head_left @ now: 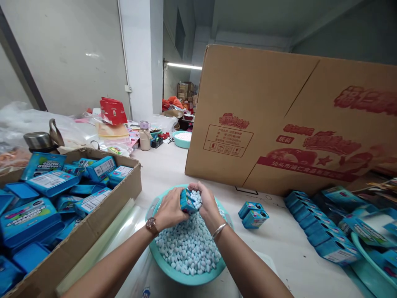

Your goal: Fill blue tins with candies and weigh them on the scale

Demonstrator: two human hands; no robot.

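Note:
My left hand (pixel 170 208) is wrapped around a small blue candy box (pixel 186 201), tilted over a turquoise basin (pixel 182 279). Pale blue-white candies (pixel 187 250) fill much of that basin. Cupped against the box's mouth, my right hand (pixel 208 203) holds a small heap of the same candies (pixel 196 198). Some candies lie right at the opening; how full the box is inside stays hidden. To the right of the basin, two small blue boxes (pixel 253 216) stand side by side on the table.
A cardboard carton (pixel 114 192) full of blue boxes is at left, beside clear plastic sheeting. A large printed carton (pixel 266 124) blocks the back right. At right are a row of blue boxes (pixel 319 227) and another turquoise basin (pixel 366 269) holding blue boxes.

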